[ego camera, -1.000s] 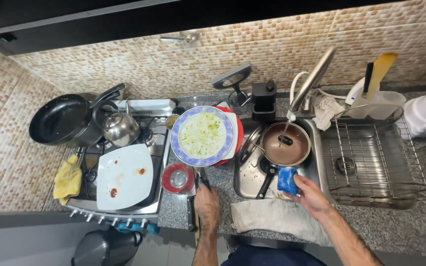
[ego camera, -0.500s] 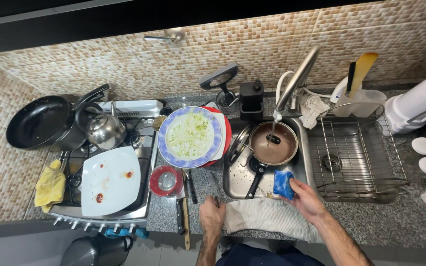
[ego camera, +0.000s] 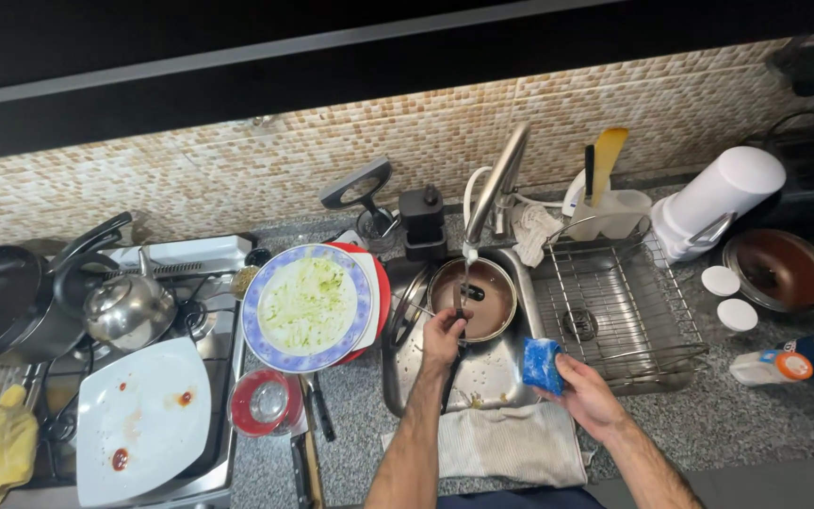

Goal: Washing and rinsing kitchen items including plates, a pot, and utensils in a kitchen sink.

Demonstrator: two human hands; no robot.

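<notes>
The left hand (ego camera: 442, 332) has its fingers closed around the handle of the brown pan (ego camera: 472, 298), which sits in the sink (ego camera: 405, 372) under the running tap (ego camera: 498, 179). The right hand (ego camera: 584, 388) pinches a blue sponge (ego camera: 542, 364), just right of the pan. The wet handle may slip, or water may splash out. I count one pan here, one sponge, two dirty plates (ego camera: 308, 307) left of the fingers.
</notes>
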